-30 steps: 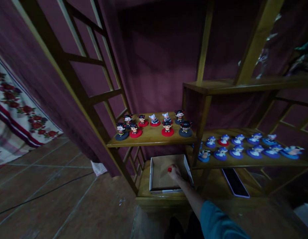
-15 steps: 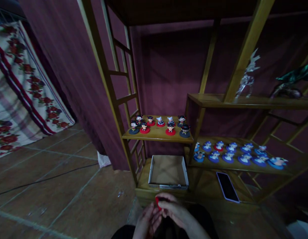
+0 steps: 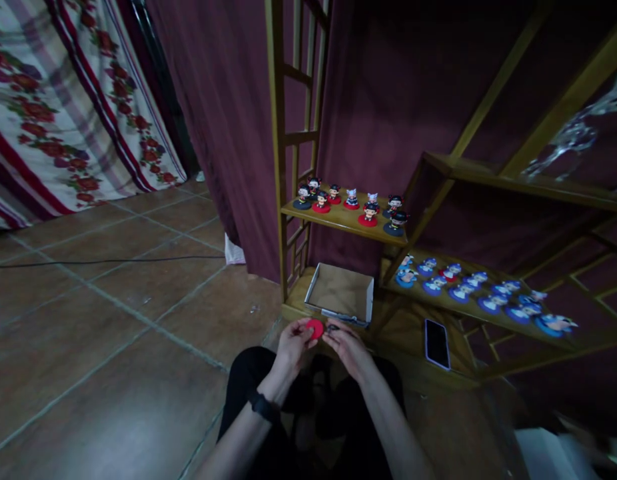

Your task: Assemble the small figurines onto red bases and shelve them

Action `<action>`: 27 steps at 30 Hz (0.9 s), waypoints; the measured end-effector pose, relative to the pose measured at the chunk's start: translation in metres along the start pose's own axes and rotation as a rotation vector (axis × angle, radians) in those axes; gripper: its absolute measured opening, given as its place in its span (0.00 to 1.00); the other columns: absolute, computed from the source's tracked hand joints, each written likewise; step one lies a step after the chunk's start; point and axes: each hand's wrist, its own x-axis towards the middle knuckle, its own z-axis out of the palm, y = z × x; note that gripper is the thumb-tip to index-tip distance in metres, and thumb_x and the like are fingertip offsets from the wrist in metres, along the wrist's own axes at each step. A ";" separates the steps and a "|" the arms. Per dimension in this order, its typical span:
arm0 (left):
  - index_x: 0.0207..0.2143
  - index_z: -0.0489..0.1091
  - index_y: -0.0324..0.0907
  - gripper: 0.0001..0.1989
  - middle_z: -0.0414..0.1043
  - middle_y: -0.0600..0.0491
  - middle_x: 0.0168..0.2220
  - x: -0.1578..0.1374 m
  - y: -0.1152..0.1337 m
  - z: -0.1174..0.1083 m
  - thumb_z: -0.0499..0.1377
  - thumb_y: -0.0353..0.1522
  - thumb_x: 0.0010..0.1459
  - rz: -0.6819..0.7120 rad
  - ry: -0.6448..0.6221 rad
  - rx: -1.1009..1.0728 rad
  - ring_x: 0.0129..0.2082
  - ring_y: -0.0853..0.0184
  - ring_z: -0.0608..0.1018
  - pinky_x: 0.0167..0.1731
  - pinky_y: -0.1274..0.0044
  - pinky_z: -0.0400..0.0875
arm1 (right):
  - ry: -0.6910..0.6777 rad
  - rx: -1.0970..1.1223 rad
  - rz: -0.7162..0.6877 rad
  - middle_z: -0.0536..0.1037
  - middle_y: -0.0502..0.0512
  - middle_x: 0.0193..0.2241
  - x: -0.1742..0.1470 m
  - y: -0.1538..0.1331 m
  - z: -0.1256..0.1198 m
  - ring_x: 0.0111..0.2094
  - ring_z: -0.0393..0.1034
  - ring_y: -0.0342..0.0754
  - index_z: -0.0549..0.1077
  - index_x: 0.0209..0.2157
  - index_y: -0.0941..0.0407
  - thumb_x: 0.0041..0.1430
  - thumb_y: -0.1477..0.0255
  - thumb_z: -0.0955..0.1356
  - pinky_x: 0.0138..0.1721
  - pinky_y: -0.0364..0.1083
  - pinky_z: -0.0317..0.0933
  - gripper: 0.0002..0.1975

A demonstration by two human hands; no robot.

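in the head view, pinches the red disc near its edge with the left hand, fingers narrow around it, broad face turned up. with the right hand, seems to pinch a small dark piece between bunched fingers, right next to the disc; cannot tell exactly what sort of piece, nor whether touching the disc. holds both just in front of the near side of the box, over the lap, with a watch on the left wrist.

half a second ago, held something red almost edge-on with both hands close together; now shows the disc flat, with the hands a little apart and a piece to each. a second ago, had the right hand inside the box around something red, likely the same disc. judging by this, has moved from picking up to handling two separate parts side by side.

behind, on the upper shelf, shows the same dark-haired figures on red and dark bases; to the right, blue figures in two rows, and below them a phone.
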 end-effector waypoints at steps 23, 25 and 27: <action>0.36 0.74 0.37 0.13 0.74 0.50 0.33 0.002 -0.018 -0.010 0.56 0.32 0.48 0.518 -0.032 0.730 0.34 0.65 0.73 0.36 0.76 0.65 | 0.113 -0.500 -0.176 0.70 0.48 0.24 -0.007 0.009 0.006 0.21 0.63 0.39 0.70 0.35 0.57 0.45 0.61 0.68 0.21 0.42 0.68 0.16; 0.36 0.74 0.38 0.12 0.74 0.50 0.32 -0.001 -0.018 -0.008 0.56 0.31 0.48 0.522 -0.044 0.713 0.34 0.66 0.73 0.37 0.76 0.65 | 0.122 -0.542 -0.194 0.69 0.47 0.23 -0.006 0.011 0.005 0.21 0.64 0.40 0.71 0.35 0.56 0.44 0.61 0.68 0.22 0.43 0.69 0.16; 0.36 0.74 0.38 0.12 0.73 0.50 0.32 -0.004 -0.016 -0.005 0.57 0.31 0.48 0.528 -0.046 0.700 0.34 0.66 0.73 0.37 0.76 0.65 | 0.138 -0.591 -0.218 0.69 0.46 0.22 -0.005 0.012 0.004 0.21 0.65 0.41 0.71 0.35 0.56 0.44 0.61 0.68 0.22 0.44 0.69 0.16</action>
